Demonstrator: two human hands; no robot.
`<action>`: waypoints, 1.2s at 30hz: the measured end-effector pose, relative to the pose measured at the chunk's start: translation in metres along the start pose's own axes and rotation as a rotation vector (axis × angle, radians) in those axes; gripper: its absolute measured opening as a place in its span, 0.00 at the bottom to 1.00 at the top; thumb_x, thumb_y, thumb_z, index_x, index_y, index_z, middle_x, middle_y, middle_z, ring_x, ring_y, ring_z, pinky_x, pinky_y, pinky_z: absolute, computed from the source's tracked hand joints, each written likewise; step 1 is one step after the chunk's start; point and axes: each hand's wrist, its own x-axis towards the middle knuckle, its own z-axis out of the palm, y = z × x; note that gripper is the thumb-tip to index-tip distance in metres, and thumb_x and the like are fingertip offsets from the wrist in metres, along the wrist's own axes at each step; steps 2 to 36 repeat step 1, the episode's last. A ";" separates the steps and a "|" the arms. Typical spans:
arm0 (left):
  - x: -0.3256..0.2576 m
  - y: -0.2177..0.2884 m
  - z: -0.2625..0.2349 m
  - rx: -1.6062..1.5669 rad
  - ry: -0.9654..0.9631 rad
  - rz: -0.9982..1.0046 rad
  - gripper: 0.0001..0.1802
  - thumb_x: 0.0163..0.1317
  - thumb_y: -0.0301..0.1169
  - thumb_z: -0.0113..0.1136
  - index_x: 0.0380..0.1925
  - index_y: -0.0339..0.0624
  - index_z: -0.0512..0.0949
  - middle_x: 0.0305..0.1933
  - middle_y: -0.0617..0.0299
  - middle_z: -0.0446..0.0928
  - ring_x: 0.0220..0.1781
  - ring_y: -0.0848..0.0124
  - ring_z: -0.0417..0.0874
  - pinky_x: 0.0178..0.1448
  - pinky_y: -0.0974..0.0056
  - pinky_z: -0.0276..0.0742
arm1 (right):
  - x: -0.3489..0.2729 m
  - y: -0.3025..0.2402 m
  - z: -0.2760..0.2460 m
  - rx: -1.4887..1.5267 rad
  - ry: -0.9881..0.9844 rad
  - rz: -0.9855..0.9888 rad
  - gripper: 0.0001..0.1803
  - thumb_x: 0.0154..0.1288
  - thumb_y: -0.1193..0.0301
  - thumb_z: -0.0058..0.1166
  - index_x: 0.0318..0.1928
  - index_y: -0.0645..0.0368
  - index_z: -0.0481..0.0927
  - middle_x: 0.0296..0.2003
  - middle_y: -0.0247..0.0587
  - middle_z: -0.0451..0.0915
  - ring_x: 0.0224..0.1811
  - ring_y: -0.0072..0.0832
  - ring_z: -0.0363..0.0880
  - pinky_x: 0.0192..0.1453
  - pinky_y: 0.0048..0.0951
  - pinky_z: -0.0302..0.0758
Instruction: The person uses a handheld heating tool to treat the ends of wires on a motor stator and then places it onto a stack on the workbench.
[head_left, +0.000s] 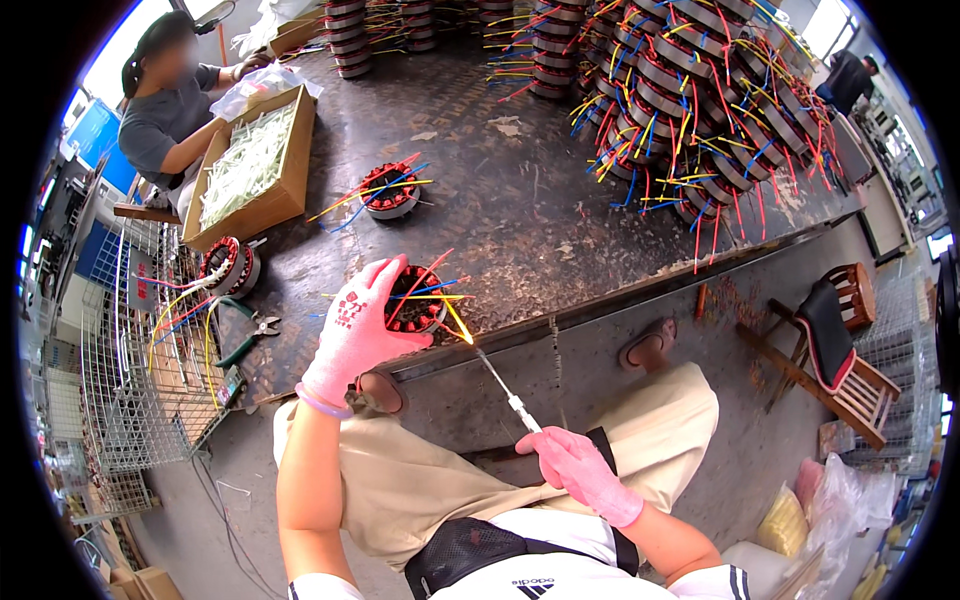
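Note:
My left hand (360, 322), in a pink glove, is closed on the near rim of a motor stator (415, 300) with red windings and red, blue and yellow lead wires. The stator rests at the table's front edge. My right hand (582, 470), also pink-gloved, grips a slim rod-like tool (510, 395) with a metal shaft and a white section. Its thin tip meets a bright yellow streak at the stator's near side; I cannot tell whether that is wire or flame. Just beyond stands another stator (388, 192) with its leads spread.
Stacked stators (690, 100) cover the table's far right. A cardboard box (300, 190) of white sleeves sits at left, a person (165, 120) beside it. Green-handled pliers (250, 335) and a stator with white-wrapped leads (230, 265) lie near a wire rack (130, 360). A wooden chair (830, 340) stands right.

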 end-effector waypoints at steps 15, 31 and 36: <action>0.000 0.000 0.000 -0.002 -0.006 0.007 0.51 0.35 0.38 0.78 0.63 0.38 0.66 0.62 0.48 0.68 0.62 0.52 0.72 0.65 0.56 0.69 | 0.001 0.002 0.001 0.020 -0.012 0.000 0.16 0.74 0.63 0.45 0.46 0.63 0.78 0.17 0.24 0.63 0.18 0.12 0.58 0.21 0.18 0.54; 0.000 0.000 0.000 -0.002 -0.006 0.007 0.51 0.35 0.38 0.78 0.63 0.38 0.66 0.62 0.48 0.68 0.62 0.52 0.72 0.65 0.56 0.69 | 0.001 0.002 0.001 0.020 -0.012 0.000 0.16 0.74 0.63 0.45 0.46 0.63 0.78 0.17 0.24 0.63 0.18 0.12 0.58 0.21 0.18 0.54; 0.000 0.000 0.000 -0.002 -0.006 0.007 0.51 0.35 0.38 0.78 0.63 0.38 0.66 0.62 0.48 0.68 0.62 0.52 0.72 0.65 0.56 0.69 | 0.001 0.002 0.001 0.020 -0.012 0.000 0.16 0.74 0.63 0.45 0.46 0.63 0.78 0.17 0.24 0.63 0.18 0.12 0.58 0.21 0.18 0.54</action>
